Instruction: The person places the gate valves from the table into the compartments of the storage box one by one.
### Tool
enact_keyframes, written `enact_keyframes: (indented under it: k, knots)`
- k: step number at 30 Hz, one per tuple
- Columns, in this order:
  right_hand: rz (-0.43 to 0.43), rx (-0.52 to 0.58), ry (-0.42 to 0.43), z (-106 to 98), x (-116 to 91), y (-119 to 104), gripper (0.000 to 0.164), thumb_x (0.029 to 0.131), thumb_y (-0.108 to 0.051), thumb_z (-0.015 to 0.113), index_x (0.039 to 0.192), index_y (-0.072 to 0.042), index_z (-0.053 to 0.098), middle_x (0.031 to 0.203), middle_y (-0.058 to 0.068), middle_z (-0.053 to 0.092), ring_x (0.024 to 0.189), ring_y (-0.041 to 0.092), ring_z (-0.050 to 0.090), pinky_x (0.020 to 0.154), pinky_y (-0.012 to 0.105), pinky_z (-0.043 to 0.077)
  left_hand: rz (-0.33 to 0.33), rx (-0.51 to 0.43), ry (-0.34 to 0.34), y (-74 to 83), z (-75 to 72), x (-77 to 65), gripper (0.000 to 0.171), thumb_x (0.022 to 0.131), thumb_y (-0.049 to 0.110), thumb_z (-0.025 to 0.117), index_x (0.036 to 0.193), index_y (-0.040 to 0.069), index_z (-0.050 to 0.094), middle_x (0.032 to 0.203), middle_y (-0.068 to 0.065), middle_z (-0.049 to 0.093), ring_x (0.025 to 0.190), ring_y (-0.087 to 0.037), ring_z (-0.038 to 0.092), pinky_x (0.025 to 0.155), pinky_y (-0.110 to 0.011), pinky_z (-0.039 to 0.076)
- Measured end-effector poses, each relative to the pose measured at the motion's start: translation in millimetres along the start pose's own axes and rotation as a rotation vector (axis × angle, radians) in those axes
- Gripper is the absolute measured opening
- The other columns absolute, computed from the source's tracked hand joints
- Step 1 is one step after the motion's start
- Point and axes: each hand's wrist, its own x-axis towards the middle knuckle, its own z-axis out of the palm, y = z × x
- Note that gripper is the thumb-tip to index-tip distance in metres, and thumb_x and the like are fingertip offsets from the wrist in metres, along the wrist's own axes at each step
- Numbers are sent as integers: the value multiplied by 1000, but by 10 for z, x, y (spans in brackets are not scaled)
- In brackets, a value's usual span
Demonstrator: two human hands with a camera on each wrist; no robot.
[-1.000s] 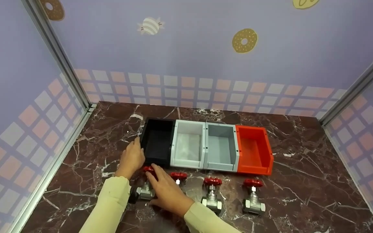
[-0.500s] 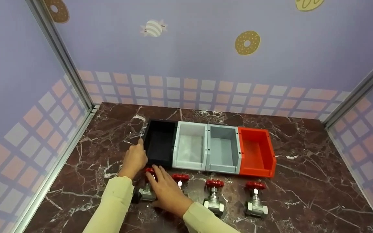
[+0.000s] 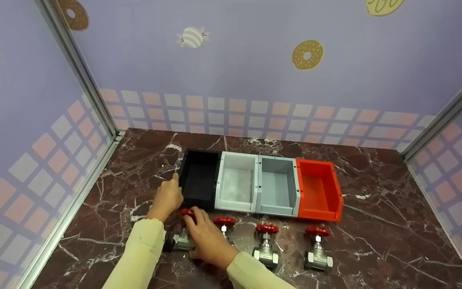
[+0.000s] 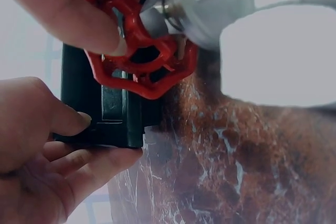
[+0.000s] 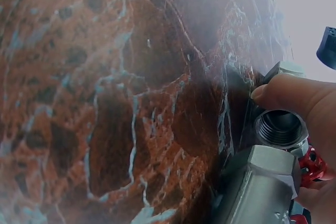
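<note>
My left hand (image 3: 168, 196) is at the left wall of a black bin (image 3: 201, 176). In the left wrist view its thumb and fingers pinch the bin's edge (image 4: 81, 93). My right hand (image 3: 211, 241) grips the leftmost gate valve (image 3: 183, 242), with fingertips bent over the red handwheel (image 3: 189, 212). The left wrist view shows one of those fingers against the red handwheel (image 4: 152, 90). In the right wrist view the right thumb (image 5: 294, 90) lies along metal valve ends, one with a threaded opening (image 5: 281, 129). The hand hides part of the second gate valve (image 3: 224, 221).
A white bin (image 3: 237, 182), a grey bin (image 3: 278, 188) and an orange bin (image 3: 317, 192) adjoin the black one in a row. Two more gate valves, one in front of the grey bin (image 3: 266, 255) and one farther right (image 3: 318, 259), stand on the marbled tabletop (image 3: 383, 208). Patterned walls enclose it.
The right fingers bend a little more over the handwheel than before. The left hand keeps its place at the black bin. The head view has shifted slightly; bins and valves stay put.
</note>
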Motion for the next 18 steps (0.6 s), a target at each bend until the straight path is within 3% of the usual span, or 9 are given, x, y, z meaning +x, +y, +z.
enact_keyframes:
  k: [9, 18]
  knots:
    - [3, 113, -4, -17, -3, 41, 93, 53, -28, 91, 131, -10, 42, 145, 24, 38, 134, 39, 43, 99, 37, 49, 1, -13, -9, 0, 0, 0, 53, 96, 9, 54, 143, -5, 36, 107, -37, 63, 92, -47, 66, 77, -53, 53]
    - [-17, 119, 16, -6, -6, 74, 92, 52, -27, 91, 129, -8, 43, 143, 24, 40, 134, 38, 43, 99, 36, 49, 5, -19, 0, -16, -1, -5, 52, 95, 7, 54, 143, -7, 36, 113, -37, 61, 97, -48, 65, 81, -54, 52]
